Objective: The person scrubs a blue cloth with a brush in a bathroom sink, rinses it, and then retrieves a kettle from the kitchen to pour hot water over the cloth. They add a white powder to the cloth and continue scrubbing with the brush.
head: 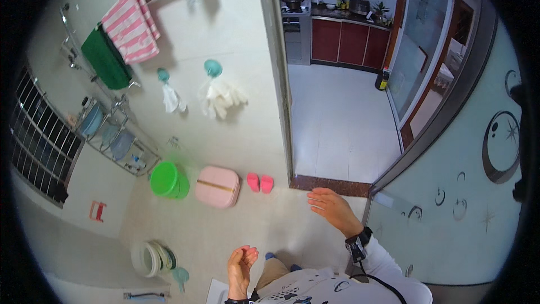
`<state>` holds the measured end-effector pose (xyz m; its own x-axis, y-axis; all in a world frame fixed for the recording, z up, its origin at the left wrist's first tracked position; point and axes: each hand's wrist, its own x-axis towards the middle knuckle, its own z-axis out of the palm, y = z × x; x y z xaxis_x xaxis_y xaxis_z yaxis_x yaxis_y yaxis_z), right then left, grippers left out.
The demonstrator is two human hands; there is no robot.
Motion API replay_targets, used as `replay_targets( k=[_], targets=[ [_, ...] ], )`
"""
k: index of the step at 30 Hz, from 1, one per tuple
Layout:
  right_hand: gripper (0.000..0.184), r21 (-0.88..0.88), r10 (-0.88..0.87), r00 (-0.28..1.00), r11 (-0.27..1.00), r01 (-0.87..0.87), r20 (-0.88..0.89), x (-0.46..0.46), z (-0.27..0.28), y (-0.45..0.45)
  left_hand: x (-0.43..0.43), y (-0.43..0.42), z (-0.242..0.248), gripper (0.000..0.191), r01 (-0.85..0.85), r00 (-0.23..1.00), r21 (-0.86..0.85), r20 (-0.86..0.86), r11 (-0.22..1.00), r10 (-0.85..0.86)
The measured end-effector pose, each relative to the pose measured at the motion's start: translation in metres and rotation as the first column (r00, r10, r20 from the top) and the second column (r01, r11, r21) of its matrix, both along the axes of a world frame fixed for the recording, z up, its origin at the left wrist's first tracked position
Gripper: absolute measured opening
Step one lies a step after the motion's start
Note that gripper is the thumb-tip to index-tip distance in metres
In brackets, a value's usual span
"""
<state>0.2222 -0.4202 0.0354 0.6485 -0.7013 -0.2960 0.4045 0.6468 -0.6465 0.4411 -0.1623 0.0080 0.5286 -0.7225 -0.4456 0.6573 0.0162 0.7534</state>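
Note:
My left hand (240,268) is raised over the tiled floor at the lower middle, palm up with fingers slightly curled and nothing in it. Higher and to the right, my right hand (333,209) is held out flat near the brown stone door sill (331,185), empty, with a black device strapped at its wrist. Beyond the hands, pink slippers (260,183) lie by the wall beside a pink lidded box (217,186). Two nested green buckets (168,180) stand to the left of that box.
A frosted glass door (438,219) stands at the right. Through the doorway are a kitchen cabinet (354,42) and a dark bottle (382,79) on the floor. White buckets (152,259) and a teal dipper (180,276) sit lower left; rubber gloves (223,99) hang on the wall.

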Motion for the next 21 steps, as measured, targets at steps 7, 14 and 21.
replay_targets(
  k=[7,14,21],
  targets=[
    [0.018,-0.062,-0.374,0.927,0.926,0.374,0.003,-0.034,-0.003,-0.125,0.041,-0.135,0.008,0.03,0.27,0.961,0.034,-0.065,0.962,-0.267],
    [0.022,-0.179,-0.712,0.699,0.697,0.694,-0.063,-0.086,0.018,-0.192,0.043,-0.347,0.016,0.031,0.665,0.746,0.044,0.023,0.746,-0.666],
    [0.013,-0.073,-0.805,0.59,0.594,0.801,-0.068,-0.151,-0.004,-0.329,-0.009,-0.524,-0.009,0.036,0.842,0.482,-0.158,-0.206,0.515,-0.851]
  ],
)
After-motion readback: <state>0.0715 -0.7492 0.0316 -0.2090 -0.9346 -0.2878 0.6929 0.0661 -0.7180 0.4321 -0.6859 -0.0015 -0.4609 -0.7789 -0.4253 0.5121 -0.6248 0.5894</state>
